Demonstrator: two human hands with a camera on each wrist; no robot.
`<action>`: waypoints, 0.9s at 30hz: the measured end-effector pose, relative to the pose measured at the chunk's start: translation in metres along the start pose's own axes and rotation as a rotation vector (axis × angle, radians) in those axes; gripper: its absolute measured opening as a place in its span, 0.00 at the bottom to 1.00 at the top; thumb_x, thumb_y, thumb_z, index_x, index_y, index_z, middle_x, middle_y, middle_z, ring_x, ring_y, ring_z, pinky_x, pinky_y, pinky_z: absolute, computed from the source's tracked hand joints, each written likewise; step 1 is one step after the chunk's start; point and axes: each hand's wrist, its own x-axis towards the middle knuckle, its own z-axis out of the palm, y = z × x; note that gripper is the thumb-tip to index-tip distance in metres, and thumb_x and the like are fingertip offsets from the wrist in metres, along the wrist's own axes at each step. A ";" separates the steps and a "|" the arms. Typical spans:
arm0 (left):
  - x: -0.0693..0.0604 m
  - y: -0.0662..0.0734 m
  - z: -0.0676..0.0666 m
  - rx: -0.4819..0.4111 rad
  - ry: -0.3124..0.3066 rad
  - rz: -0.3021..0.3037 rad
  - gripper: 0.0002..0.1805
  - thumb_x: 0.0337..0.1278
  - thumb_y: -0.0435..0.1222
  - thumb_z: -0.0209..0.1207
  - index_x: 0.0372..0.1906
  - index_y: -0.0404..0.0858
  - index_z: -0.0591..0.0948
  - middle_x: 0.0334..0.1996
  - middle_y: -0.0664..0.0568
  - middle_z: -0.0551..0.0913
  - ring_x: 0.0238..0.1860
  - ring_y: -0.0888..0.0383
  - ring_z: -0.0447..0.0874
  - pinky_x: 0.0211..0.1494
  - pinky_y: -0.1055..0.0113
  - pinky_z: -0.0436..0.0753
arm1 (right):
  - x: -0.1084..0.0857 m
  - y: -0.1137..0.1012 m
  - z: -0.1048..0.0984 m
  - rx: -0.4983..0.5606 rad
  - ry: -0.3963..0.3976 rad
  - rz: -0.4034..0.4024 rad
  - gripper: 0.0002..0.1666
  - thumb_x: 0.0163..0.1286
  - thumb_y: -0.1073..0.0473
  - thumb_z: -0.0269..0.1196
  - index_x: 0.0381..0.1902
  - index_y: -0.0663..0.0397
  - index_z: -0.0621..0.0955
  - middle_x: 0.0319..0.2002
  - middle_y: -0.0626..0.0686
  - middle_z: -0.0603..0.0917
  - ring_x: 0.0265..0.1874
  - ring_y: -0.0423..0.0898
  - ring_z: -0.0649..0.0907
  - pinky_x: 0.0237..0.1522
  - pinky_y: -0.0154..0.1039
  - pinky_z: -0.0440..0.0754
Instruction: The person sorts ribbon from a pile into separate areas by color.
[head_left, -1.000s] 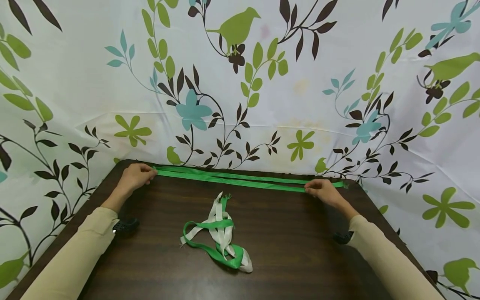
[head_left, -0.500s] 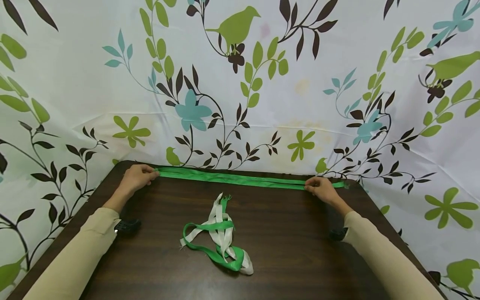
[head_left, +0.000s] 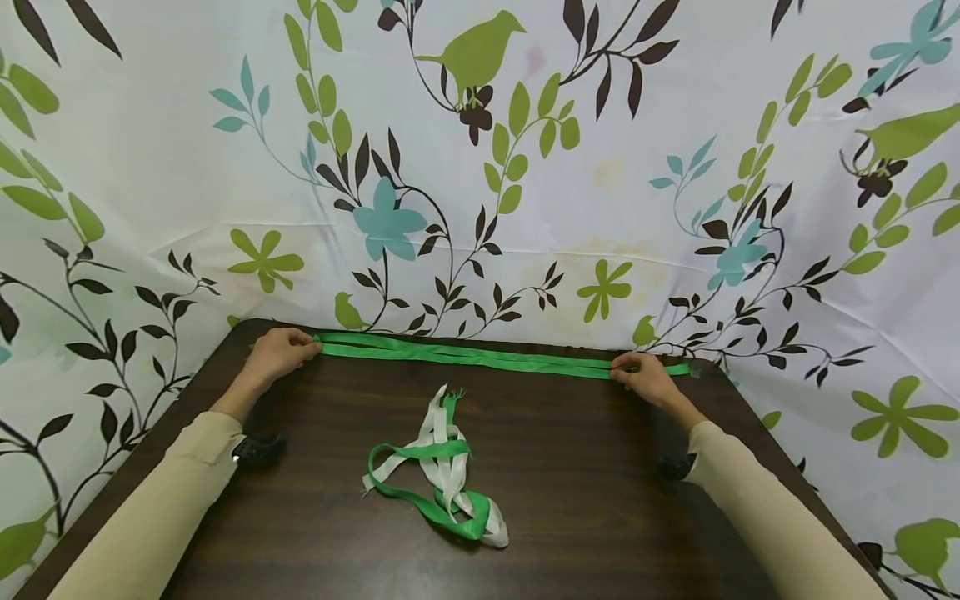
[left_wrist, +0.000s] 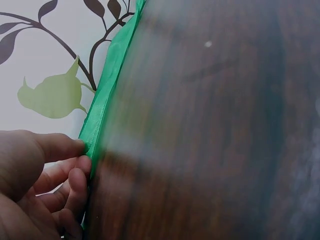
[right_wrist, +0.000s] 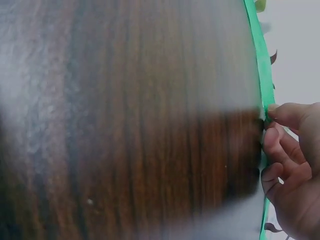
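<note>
A long green ribbon (head_left: 465, 357) stretches in two strands along the far edge of the table in the head view. At its left end my left hand (head_left: 279, 357) pinches it between thumb and fingers, as the left wrist view also shows with the ribbon (left_wrist: 107, 85) running upward from the fingertips. My right hand (head_left: 643, 375) pinches the strands toward the right, and a short tail of ribbon sticks out past it. In the right wrist view, thumb and forefinger of the right hand (right_wrist: 295, 150) meet on the ribbon (right_wrist: 265, 75).
A loose tangle of green and white ribbons (head_left: 448, 475) lies mid-table between my forearms. The dark wood table (head_left: 570, 500) ends at a white cloth (head_left: 480, 208) printed with birds and leaves, which hangs behind and at both sides.
The two green strands have come closer together between my hands, the lower one rising slightly. Both hands keep their pinch and have barely moved. The ribbon tangle lies as before.
</note>
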 end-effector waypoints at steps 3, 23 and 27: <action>-0.001 0.001 0.000 -0.004 -0.005 0.000 0.24 0.73 0.43 0.59 0.55 0.23 0.79 0.38 0.41 0.86 0.38 0.45 0.84 0.40 0.51 0.80 | -0.004 0.001 -0.002 0.005 -0.005 -0.016 0.16 0.75 0.58 0.66 0.54 0.62 0.82 0.45 0.61 0.83 0.35 0.53 0.84 0.35 0.47 0.82; -0.007 0.032 -0.023 -0.051 0.011 0.014 0.32 0.76 0.52 0.52 0.63 0.26 0.72 0.45 0.34 0.84 0.42 0.39 0.84 0.46 0.49 0.77 | -0.040 -0.017 -0.030 0.032 0.059 -0.119 0.23 0.79 0.50 0.60 0.59 0.63 0.80 0.45 0.66 0.81 0.38 0.66 0.83 0.34 0.51 0.79; -0.009 0.053 -0.018 -0.017 -0.017 0.067 0.30 0.76 0.52 0.53 0.61 0.28 0.74 0.45 0.35 0.84 0.41 0.39 0.86 0.43 0.52 0.78 | -0.048 -0.032 -0.027 0.072 0.027 -0.152 0.21 0.78 0.52 0.62 0.59 0.61 0.80 0.54 0.64 0.80 0.44 0.66 0.84 0.42 0.59 0.82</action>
